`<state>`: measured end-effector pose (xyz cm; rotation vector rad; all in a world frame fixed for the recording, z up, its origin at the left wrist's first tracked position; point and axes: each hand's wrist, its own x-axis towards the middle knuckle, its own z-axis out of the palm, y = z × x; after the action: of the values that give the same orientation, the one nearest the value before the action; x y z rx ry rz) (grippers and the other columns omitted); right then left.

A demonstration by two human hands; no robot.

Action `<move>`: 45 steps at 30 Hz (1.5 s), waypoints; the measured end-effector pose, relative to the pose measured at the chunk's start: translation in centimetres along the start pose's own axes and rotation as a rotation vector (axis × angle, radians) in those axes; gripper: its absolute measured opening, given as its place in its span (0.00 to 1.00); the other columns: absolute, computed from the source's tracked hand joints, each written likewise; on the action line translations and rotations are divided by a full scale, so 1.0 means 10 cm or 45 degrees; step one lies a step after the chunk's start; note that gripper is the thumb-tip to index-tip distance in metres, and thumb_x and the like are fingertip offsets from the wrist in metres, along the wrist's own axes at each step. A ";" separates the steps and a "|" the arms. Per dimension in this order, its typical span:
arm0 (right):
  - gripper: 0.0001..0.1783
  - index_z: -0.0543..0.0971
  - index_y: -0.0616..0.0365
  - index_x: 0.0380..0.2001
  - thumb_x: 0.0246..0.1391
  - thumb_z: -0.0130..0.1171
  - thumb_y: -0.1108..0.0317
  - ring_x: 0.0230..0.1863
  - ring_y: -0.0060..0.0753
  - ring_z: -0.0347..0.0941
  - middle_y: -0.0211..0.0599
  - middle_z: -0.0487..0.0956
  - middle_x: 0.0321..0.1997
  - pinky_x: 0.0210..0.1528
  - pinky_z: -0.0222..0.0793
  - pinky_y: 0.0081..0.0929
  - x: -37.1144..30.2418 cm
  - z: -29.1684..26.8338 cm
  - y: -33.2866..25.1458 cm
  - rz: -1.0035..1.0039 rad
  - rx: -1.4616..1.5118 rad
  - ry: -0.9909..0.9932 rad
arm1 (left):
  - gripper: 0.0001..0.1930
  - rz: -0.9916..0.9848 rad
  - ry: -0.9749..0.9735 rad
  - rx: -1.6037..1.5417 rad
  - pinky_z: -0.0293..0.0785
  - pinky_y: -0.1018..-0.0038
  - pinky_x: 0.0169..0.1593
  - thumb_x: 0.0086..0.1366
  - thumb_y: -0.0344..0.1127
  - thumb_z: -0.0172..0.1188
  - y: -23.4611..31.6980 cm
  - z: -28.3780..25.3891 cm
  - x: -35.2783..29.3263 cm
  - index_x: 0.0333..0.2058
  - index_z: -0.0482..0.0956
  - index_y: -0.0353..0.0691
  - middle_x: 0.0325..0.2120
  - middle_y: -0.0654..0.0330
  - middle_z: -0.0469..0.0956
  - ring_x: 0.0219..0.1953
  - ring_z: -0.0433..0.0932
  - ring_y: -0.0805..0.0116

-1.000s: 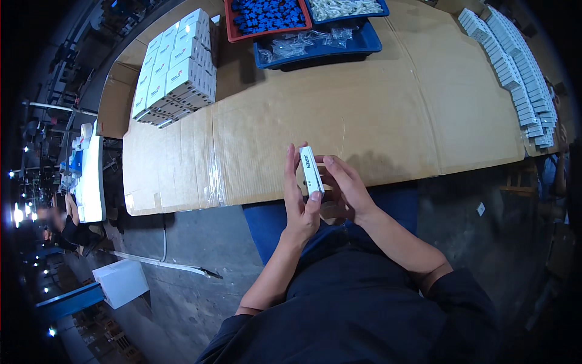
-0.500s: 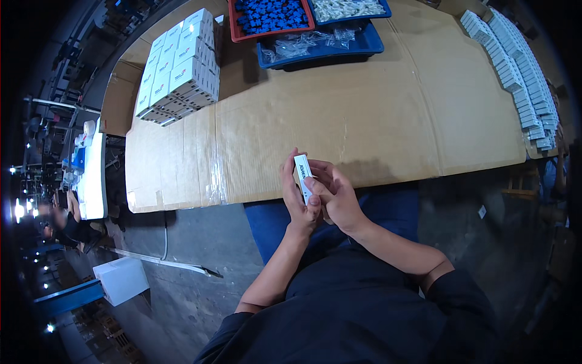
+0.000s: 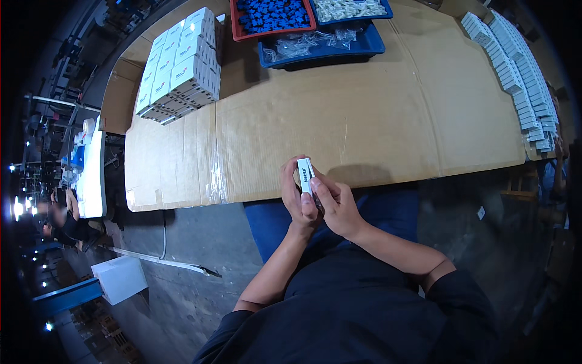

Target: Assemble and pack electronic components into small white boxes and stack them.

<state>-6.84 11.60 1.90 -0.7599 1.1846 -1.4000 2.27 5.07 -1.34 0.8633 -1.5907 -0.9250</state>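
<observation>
A small white box (image 3: 304,174) with dark print on its side is held just above the table's near edge. My left hand (image 3: 297,203) wraps around its left side and bottom, the thumb pressed at its lower end. From the right, my right hand (image 3: 337,206) grips the same box, with thumb and fingers at its right edge. A narrow dark gap shows along that edge, as if a flap stands slightly apart. What lies inside the box is hidden.
On the cardboard-covered table (image 3: 315,121) stands a stack of white boxes (image 3: 182,67) at far left. Behind are a red tray (image 3: 238,34) of blue pieces, a blue tray (image 3: 371,43) of clear bags and another blue tray (image 3: 390,12) of whitish pieces. Rows of small boxes (image 3: 515,79) line the right.
The box has turned a little in my hands, and a dark gap now shows at its right edge. My right fingers have shifted down along that side.
</observation>
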 end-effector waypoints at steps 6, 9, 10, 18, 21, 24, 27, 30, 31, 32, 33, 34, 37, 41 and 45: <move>0.28 0.66 0.69 0.71 0.77 0.47 0.60 0.58 0.24 0.74 0.44 0.79 0.62 0.62 0.69 0.24 -0.03 0.02 -0.10 -0.001 -0.065 0.011 | 0.40 0.012 0.003 -0.026 0.71 0.56 0.58 0.65 0.62 0.42 0.01 0.02 0.00 0.55 0.71 0.22 0.49 0.39 0.75 0.52 0.76 0.45; 0.28 0.67 0.69 0.70 0.77 0.47 0.60 0.60 0.27 0.74 0.47 0.78 0.64 0.63 0.69 0.25 -0.02 0.02 -0.09 -0.033 -0.082 0.009 | 0.41 0.033 0.017 -0.050 0.71 0.57 0.58 0.65 0.62 0.42 -0.01 0.02 -0.01 0.55 0.71 0.22 0.49 0.39 0.75 0.52 0.76 0.45; 0.28 0.67 0.69 0.70 0.77 0.46 0.60 0.61 0.28 0.74 0.48 0.77 0.65 0.64 0.69 0.26 -0.02 0.02 -0.08 -0.059 -0.097 0.006 | 0.41 0.044 0.021 -0.060 0.71 0.57 0.58 0.65 0.62 0.42 -0.01 0.02 0.00 0.55 0.71 0.22 0.49 0.39 0.75 0.52 0.76 0.46; 0.27 0.68 0.69 0.69 0.77 0.46 0.61 0.65 0.32 0.72 0.51 0.75 0.68 0.65 0.68 0.27 -0.04 0.04 -0.09 -0.069 -0.102 0.000 | 0.41 0.010 0.036 -0.122 0.71 0.57 0.58 0.65 0.63 0.42 0.01 0.00 -0.04 0.55 0.70 0.23 0.50 0.40 0.74 0.52 0.75 0.47; 0.27 0.69 0.68 0.69 0.77 0.46 0.61 0.65 0.34 0.72 0.51 0.75 0.68 0.65 0.68 0.28 -0.02 0.05 -0.09 -0.077 -0.097 0.007 | 0.43 -0.046 -0.009 -0.168 0.70 0.58 0.59 0.66 0.64 0.43 -0.01 -0.02 -0.04 0.59 0.68 0.23 0.53 0.40 0.72 0.54 0.74 0.48; 0.27 0.69 0.67 0.69 0.76 0.48 0.59 0.64 0.36 0.73 0.49 0.76 0.65 0.65 0.68 0.29 0.11 -0.04 -0.14 -0.064 -0.126 -0.021 | 0.47 -0.109 -0.079 -0.253 0.68 0.59 0.62 0.66 0.67 0.45 -0.03 0.00 0.00 0.65 0.61 0.25 0.58 0.41 0.69 0.58 0.72 0.49; 0.29 0.69 0.65 0.70 0.75 0.51 0.56 0.62 0.36 0.72 0.47 0.72 0.65 0.64 0.69 0.31 0.19 -0.17 -0.26 -0.023 -0.162 -0.108 | 0.51 -0.281 -0.144 -0.421 0.65 0.60 0.66 0.67 0.70 0.48 -0.25 -0.03 -0.14 0.70 0.55 0.27 0.63 0.44 0.66 0.63 0.69 0.51; 0.37 0.70 0.61 0.70 0.65 0.65 0.52 0.65 0.43 0.69 0.48 0.58 0.75 0.67 0.66 0.36 0.16 -0.30 -0.38 -0.066 -0.522 -0.262 | 0.52 -0.577 -0.130 -0.772 0.59 0.59 0.73 0.69 0.76 0.45 -0.16 -0.04 -0.14 0.73 0.53 0.34 0.67 0.49 0.66 0.70 0.65 0.57; 0.37 0.70 0.61 0.70 0.65 0.65 0.52 0.65 0.43 0.69 0.48 0.58 0.75 0.67 0.66 0.36 0.14 -0.35 -0.39 -0.065 -0.523 -0.261 | 0.50 -0.640 -0.111 -0.813 0.61 0.60 0.72 0.71 0.76 0.41 -0.13 -0.07 -0.08 0.73 0.55 0.35 0.65 0.51 0.68 0.69 0.67 0.56; 0.40 0.70 0.61 0.70 0.61 0.69 0.52 0.66 0.47 0.68 0.49 0.59 0.75 0.68 0.66 0.38 0.13 -0.39 -0.39 -0.241 -0.807 -0.239 | 0.48 -0.665 -0.131 -0.832 0.64 0.60 0.71 0.73 0.74 0.38 -0.03 -0.08 -0.01 0.73 0.54 0.35 0.66 0.51 0.67 0.69 0.67 0.57; 0.43 0.70 0.61 0.70 0.56 0.72 0.52 0.68 0.51 0.67 0.50 0.59 0.75 0.69 0.66 0.41 0.12 -0.43 -0.39 -0.419 -1.090 -0.215 | 0.46 -0.689 -0.152 -0.851 0.66 0.60 0.69 0.76 0.71 0.35 0.09 -0.07 0.06 0.73 0.53 0.35 0.66 0.50 0.67 0.69 0.67 0.57; 0.45 0.73 0.60 0.67 0.51 0.76 0.50 0.70 0.55 0.65 0.52 0.61 0.75 0.70 0.66 0.46 0.14 -0.47 -0.34 -0.620 -1.200 -0.140 | 0.46 -0.690 -0.147 -0.851 0.66 0.60 0.69 0.76 0.71 0.35 0.15 -0.08 0.08 0.73 0.53 0.35 0.66 0.50 0.67 0.69 0.67 0.57; 0.45 0.75 0.58 0.64 0.48 0.77 0.46 0.72 0.57 0.63 0.52 0.64 0.74 0.70 0.65 0.50 0.24 -0.57 -0.25 -0.859 -1.148 -0.078 | 0.42 -1.108 -0.372 -0.862 0.75 0.63 0.63 0.77 0.70 0.31 0.30 -0.06 0.08 0.71 0.58 0.37 0.62 0.50 0.72 0.64 0.74 0.59; 0.49 0.73 0.59 0.65 0.47 0.73 0.38 0.71 0.59 0.66 0.53 0.67 0.73 0.72 0.63 0.52 0.35 -0.62 -0.34 -1.064 -1.215 -0.150 | 0.43 -1.240 -0.484 -1.047 0.79 0.64 0.59 0.76 0.72 0.30 0.44 -0.03 -0.02 0.70 0.59 0.38 0.60 0.50 0.74 0.59 0.78 0.58; 0.49 0.75 0.69 0.61 0.50 0.70 0.37 0.66 0.60 0.73 0.57 0.75 0.66 0.66 0.70 0.50 0.44 -0.63 -0.26 -1.269 -1.106 -0.158 | 0.44 -1.231 -0.596 -1.081 0.79 0.62 0.60 0.75 0.73 0.31 0.37 -0.04 -0.04 0.70 0.60 0.39 0.58 0.48 0.74 0.57 0.79 0.56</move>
<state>-14.40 8.64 1.75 -2.2379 1.3709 -1.5104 2.43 6.98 1.88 0.7878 -0.8691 -2.3997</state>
